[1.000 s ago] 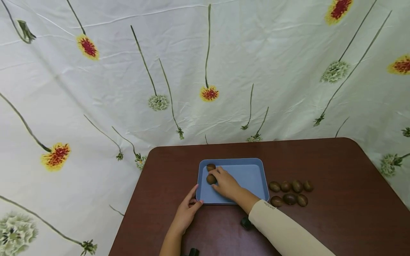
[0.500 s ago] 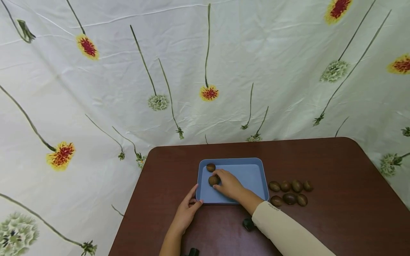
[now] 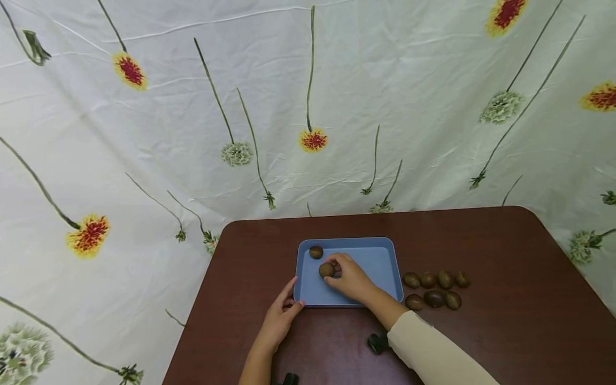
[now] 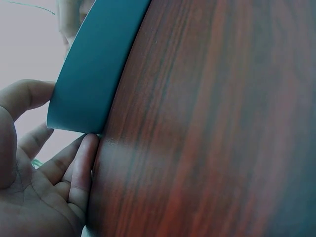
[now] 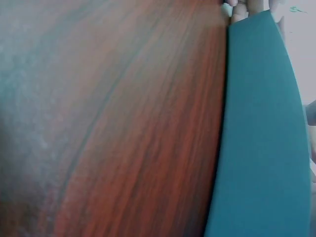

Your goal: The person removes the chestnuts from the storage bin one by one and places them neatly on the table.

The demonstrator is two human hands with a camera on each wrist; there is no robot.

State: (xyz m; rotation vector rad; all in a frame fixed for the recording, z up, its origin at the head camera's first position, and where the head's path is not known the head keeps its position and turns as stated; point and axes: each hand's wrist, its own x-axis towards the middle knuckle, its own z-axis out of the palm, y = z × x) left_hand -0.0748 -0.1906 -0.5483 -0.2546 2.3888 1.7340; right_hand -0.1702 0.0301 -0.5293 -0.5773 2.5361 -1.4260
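Observation:
A blue tray [image 3: 370, 262] lies on the brown table, its wall [image 4: 89, 74] large in the left wrist view. My left hand [image 3: 279, 318] holds the tray's near left corner, the thumb at the front edge and a finger along the left side. Over the tray my right hand [image 3: 351, 278] pinches a brown, egg-shaped fruit [image 3: 326, 269] between thumb and fingers. Behind it, in the far left corner, another such brown fruit [image 3: 316, 252] rests on the tray. The right wrist view shows mainly the tray's front wall [image 5: 261, 138]; the held fruit is hidden there.
Several more brown fruits [image 3: 435, 298] lie in two rows on the table [image 3: 510, 256], right of the tray. Dark wrist camera housings [image 3: 377, 343] show below the forearms. A white cloth [image 3: 337, 182] printed with flowers hangs behind the table.
My right hand has drawn the pinched fruit to the right, away from the tray's left side. The other fruit in the tray and my left hand have stayed in place.

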